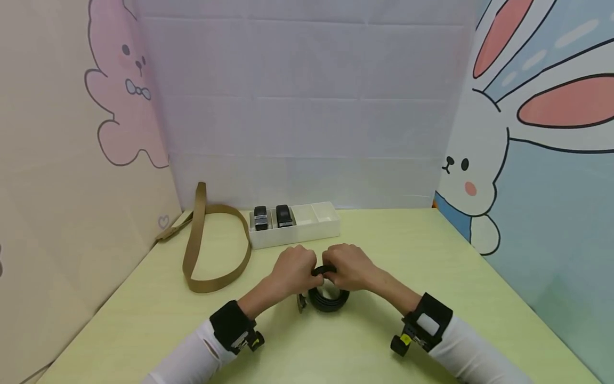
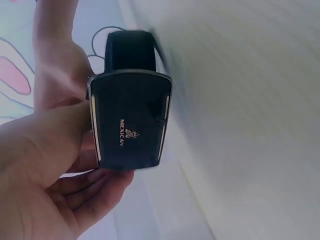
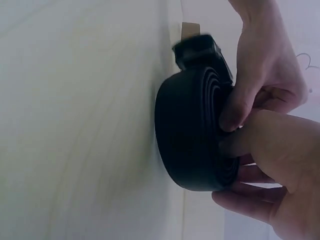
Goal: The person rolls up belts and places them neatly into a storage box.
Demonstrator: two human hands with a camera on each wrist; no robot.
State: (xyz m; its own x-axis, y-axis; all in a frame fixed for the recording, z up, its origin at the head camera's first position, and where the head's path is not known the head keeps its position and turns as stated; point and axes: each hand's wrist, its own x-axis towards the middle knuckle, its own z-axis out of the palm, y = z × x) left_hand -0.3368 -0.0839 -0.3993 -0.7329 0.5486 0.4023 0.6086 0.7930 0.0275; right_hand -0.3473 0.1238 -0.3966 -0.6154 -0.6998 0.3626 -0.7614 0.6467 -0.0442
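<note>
A black belt (image 1: 328,300) rolled into a coil stands on edge on the green table (image 1: 431,277), with both hands on its top. My left hand (image 1: 313,272) grips the coil from the left. Its black buckle (image 2: 131,120), marked MEXICAN, hangs beside my left fingers (image 2: 95,187) and shows low on the coil's left side (image 1: 301,302). My right hand (image 1: 332,274) pinches the coil (image 3: 195,135) from the right, the thumb (image 3: 240,107) across the stacked edges and the fingers (image 3: 250,200) under them.
A white divided tray (image 1: 307,234) sits behind the hands, with two rolled black belts (image 1: 272,216) in its left compartments. A tan belt (image 1: 211,256) lies looped at the left, one end up against the wall. Panels close the table on three sides.
</note>
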